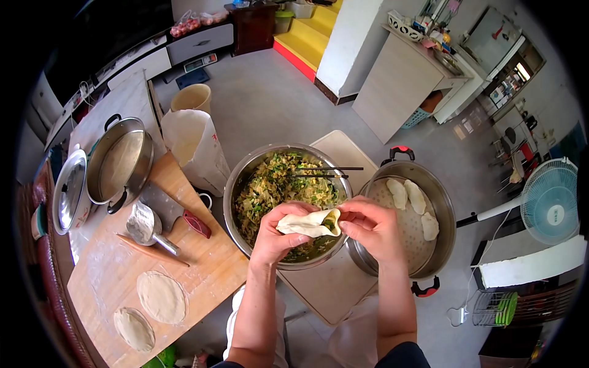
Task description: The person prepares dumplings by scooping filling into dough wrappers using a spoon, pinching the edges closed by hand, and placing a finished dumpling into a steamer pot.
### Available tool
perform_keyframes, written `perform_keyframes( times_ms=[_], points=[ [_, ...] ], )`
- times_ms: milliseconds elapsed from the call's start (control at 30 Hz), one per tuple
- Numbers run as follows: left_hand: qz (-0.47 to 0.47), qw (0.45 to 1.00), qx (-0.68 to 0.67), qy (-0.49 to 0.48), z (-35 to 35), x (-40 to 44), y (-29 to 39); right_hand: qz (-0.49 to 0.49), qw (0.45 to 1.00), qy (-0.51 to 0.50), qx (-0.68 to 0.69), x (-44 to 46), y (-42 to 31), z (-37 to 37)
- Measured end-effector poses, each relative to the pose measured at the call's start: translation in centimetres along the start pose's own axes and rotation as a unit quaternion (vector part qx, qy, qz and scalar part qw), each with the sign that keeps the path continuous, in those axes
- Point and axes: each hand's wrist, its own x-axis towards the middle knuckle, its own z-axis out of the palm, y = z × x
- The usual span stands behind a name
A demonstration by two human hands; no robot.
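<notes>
Between my two hands, above the filling bowl, is a long dumpling whose right end gapes, with green filling showing inside. My left hand grips its left part, thumb in front. At the open right end, the fingers of my right hand pinch the dough edge. Below them, a large metal bowl holds chopped green and yellow filling, with a pair of dark chopsticks lying across it. To the right, a steamer pot holds several shaped dumplings.
On the wooden board at left lie two flat dough rounds, a rolling pin, a flour scoop and a cleaver. Behind it stand a metal pan and a lid. A fan stands far right.
</notes>
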Motion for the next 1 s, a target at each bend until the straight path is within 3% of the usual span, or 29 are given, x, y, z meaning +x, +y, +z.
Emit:
perform_keyframes(
  times_ms=[267,600,700,900,1000],
  points=[
    [-0.025,1.0,0.01,0.014,0.4,-0.1,-0.6,-0.084,0.989,0.042,-0.111,-0.5,1.2,0.3],
    [-0.037,0.999,0.001,0.029,0.7,0.0,-1.4,-0.215,0.931,0.121,-0.268,-0.4,2.1,0.4],
    [-0.051,0.997,-0.003,0.055,0.6,-0.1,-1.6,-0.218,0.921,0.1,-0.307,-0.4,2.3,0.3],
    [-0.035,0.998,-0.016,0.049,0.4,-0.1,-1.1,-0.134,0.974,0.03,-0.178,-0.4,1.1,-0.1],
    [-0.038,0.998,-0.007,0.05,0.6,-0.1,-1.0,-0.13,0.971,0.032,-0.197,-0.3,1.5,-0.4]
  ],
)
